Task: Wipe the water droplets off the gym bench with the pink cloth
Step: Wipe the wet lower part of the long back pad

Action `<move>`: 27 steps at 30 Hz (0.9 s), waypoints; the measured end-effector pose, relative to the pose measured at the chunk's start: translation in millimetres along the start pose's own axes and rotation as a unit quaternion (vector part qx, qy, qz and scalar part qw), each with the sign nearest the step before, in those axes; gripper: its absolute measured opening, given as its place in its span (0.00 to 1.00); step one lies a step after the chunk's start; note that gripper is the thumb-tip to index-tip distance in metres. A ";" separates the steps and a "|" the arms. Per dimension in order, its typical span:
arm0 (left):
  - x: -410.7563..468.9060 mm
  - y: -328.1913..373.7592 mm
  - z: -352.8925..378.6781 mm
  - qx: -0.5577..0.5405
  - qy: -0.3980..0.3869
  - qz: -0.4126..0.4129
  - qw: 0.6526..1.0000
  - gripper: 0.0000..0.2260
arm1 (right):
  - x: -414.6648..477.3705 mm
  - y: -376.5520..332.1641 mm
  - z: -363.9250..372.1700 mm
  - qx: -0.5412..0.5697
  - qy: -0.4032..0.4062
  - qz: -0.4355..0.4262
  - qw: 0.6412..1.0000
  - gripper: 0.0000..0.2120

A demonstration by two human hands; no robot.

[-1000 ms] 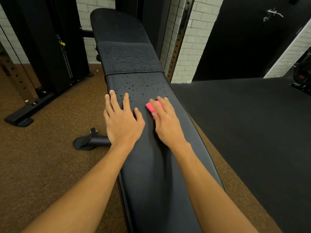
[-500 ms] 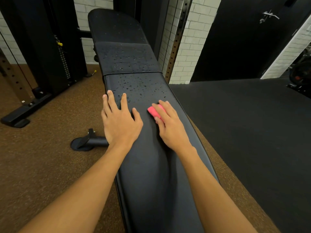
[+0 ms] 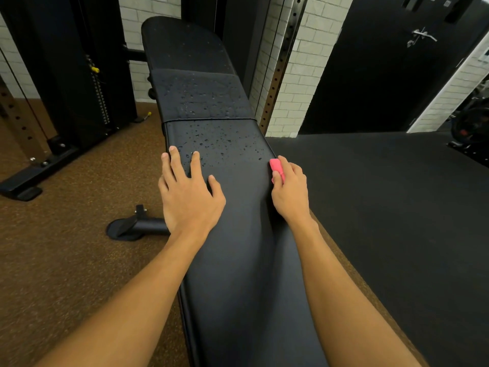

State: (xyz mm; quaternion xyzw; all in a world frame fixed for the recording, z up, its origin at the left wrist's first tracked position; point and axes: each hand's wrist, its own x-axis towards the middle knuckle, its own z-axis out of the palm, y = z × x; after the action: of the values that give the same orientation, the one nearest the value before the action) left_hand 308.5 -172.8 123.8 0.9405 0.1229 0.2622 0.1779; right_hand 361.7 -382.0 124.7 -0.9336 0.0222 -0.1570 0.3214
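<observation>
Right hand (image 3: 289, 192) pinches pink cloth (image 3: 277, 169) at right edge of surface (image 3: 243, 260); left hand (image 3: 189, 197) flat, fingers (image 3: 174, 162) spread. Droplets (image 3: 219, 144) just ahead (more on far cushion (image 3: 203, 96)). Best: sweep leftward, firm overlapping passes.

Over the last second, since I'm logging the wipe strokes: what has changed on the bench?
The right hand, holding the pink cloth, slid rightward from the middle of the gym bench to its right edge. The left hand stayed flat on the bench's left side, and water droplets remain beyond both hands.
</observation>
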 end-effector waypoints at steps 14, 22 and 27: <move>0.3 -0.6 -0.3 0.004 0.000 0.001 1.000 0.29 | -2.1 2.6 1.5 -0.022 0.022 0.048 0.998 0.22; 0.9 -0.9 1.0 -0.006 0.003 0.003 1.000 0.29 | 5.2 -7.4 3.6 -0.036 0.013 -0.029 0.999 0.23; 0.5 -1.0 0.9 0.001 0.000 0.001 1.000 0.29 | -22.7 3.9 2.2 -0.030 0.038 0.026 0.998 0.23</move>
State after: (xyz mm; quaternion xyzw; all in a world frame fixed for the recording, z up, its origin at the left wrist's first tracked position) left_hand 309.2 -172.0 122.9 0.9409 0.1217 0.2620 0.1765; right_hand 341.0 -380.6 114.4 -0.9355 0.0630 -0.1830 0.2956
